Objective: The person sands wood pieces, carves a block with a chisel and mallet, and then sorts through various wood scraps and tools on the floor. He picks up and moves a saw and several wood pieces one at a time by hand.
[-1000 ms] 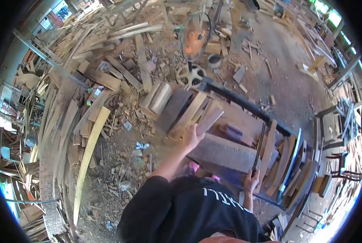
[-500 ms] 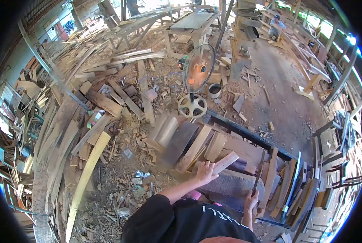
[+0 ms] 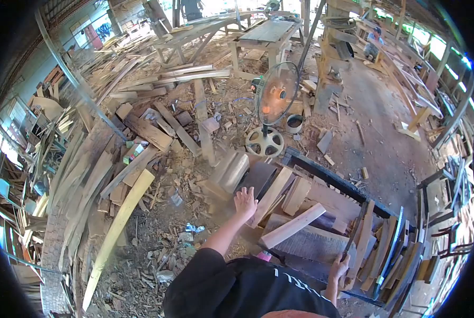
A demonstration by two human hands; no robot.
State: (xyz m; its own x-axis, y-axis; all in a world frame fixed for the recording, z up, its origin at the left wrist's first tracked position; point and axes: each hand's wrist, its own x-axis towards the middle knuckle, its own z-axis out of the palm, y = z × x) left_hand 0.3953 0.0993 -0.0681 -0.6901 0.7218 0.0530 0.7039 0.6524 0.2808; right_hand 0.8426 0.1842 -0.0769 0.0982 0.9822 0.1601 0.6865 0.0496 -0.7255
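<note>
My left hand (image 3: 246, 202) has its fingers spread and holds nothing. It is beside a dark curved sanding belt (image 3: 259, 179), left of a long light board. My right hand (image 3: 340, 264) is wrapped round the lower end of a thin dark bar (image 3: 355, 233) at the right. Between my hands, a pale wooden piece (image 3: 293, 226) lies slantwise on a wide grey-brown board (image 3: 307, 245). A shorter light block (image 3: 297, 196) rests just beyond it.
A round fan (image 3: 277, 93) stands ahead on a wheel-like base, beside a bucket (image 3: 294, 124). Curved planks (image 3: 86, 185) and scraps cover the left floor. Upright boards (image 3: 390, 249) fill the right side. One person (image 3: 373, 43) is far right, another (image 3: 192, 9) far back.
My left hand has let go of the pale wooden piece, moved left and opened. That piece now lies on the wide board. The whole view has shifted slightly.
</note>
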